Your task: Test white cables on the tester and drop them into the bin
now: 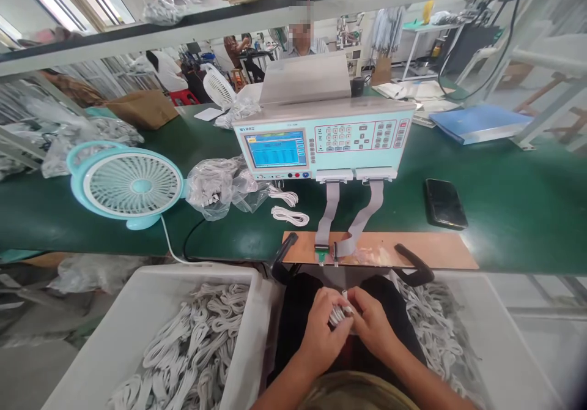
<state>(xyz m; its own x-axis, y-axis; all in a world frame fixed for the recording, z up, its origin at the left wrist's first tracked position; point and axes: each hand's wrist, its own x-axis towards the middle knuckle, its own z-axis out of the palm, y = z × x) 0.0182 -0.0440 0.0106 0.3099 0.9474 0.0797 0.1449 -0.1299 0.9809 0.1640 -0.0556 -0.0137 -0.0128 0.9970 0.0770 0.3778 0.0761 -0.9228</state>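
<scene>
Over my lap, my left hand (322, 324) is closed around a coiled white cable (337, 316). Close against it, my right hand (370, 319) pinches the white end piece (345, 295) of that cable between its fingers. Parts of the coil are hidden by my fingers. Just ahead, on the copper-coloured board (426, 248) at the table edge, lie two small connectors at the ends of grey ribbon cables (328, 214). These run up to a cable tester (323, 141) with a lit blue screen.
A white bin (137, 312) of bundled cables stands at my left, another bin (495, 330) at my right. On the green table are a blue fan (132, 183), bagged cables (213, 183), two coiled cables (290, 216), a phone (444, 203) and a blue folder (479, 122). Co-workers sit beyond.
</scene>
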